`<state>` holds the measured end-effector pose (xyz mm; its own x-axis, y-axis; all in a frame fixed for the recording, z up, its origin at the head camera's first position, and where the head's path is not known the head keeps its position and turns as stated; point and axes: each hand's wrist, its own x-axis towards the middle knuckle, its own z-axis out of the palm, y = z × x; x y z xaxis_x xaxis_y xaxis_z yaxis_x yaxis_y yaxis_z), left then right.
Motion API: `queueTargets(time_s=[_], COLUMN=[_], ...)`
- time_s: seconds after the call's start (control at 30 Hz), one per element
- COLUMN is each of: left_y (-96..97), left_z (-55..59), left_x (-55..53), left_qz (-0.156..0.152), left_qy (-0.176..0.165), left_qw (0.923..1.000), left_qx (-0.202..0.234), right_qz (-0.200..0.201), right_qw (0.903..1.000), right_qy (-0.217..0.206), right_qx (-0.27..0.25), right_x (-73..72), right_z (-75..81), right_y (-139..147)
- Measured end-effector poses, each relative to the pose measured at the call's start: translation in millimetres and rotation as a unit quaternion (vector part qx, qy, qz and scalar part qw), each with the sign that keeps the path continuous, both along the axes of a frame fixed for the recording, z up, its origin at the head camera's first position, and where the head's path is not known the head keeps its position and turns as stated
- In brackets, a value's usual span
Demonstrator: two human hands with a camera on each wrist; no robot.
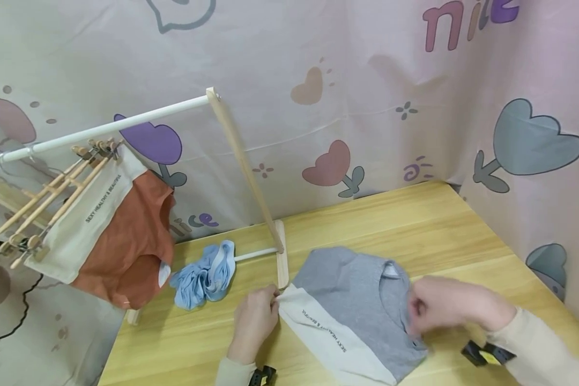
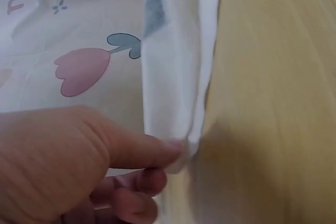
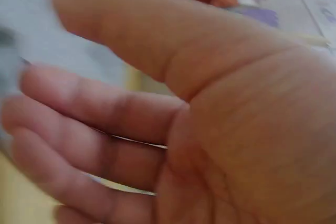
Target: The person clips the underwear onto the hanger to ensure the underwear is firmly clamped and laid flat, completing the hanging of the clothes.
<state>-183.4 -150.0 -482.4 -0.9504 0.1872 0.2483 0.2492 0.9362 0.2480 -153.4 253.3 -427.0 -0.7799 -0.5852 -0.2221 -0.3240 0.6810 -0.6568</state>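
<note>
A pair of grey underpants (image 1: 342, 284) with a wide lettered white waistband (image 1: 328, 335) lies on the table, its leg opening toward the right. At the far left end of the waistband, my left hand (image 1: 255, 319) pinches the corner. The left wrist view shows the white fabric (image 2: 173, 93) between thumb and fingertips, hanging in a fold. My right hand (image 1: 444, 305), blurred, is at the right edge of the underpants. In the right wrist view the thumb (image 3: 121, 19) stands apart from the loosely bent fingers (image 3: 100, 103), with nothing held between them.
A drying rack (image 1: 243, 155) with a white rail stands at the left. From it hang rust-coloured underpants (image 1: 130, 236) on a wooden clip hanger (image 1: 62, 187). A crumpled blue cloth (image 1: 205, 276) lies beside the rack's foot. A patterned curtain (image 1: 280, 53) backs the wooden table (image 1: 415, 225).
</note>
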Motion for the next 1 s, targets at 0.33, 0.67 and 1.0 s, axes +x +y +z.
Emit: queueTargets(time_s=[0.33, 0.67, 1.0], left_y=[26.0, 51.7, 54.4], left_z=[23.3, 11.0, 6.8], left_x=[24.4, 43.0, 37.4], left_qz=[-0.056, -0.142, -0.121], left_qy=[-0.011, -0.070, -0.102], left_qw=[0.9984, 0.9866, 0.9864], left_qx=[0.001, -0.040, -0.045], right_qz=[-0.022, -0.053, -0.161], right_qw=[0.9973, 0.9884, 0.9744], right_qy=[0.065, 0.095, 0.119], right_qx=[0.028, 0.106, 0.103], right_x=[-114.4, -158.7, -167.6], right_z=[-4.7, -35.6, -40.6], right_y=[-37.5, -90.8, -54.2])
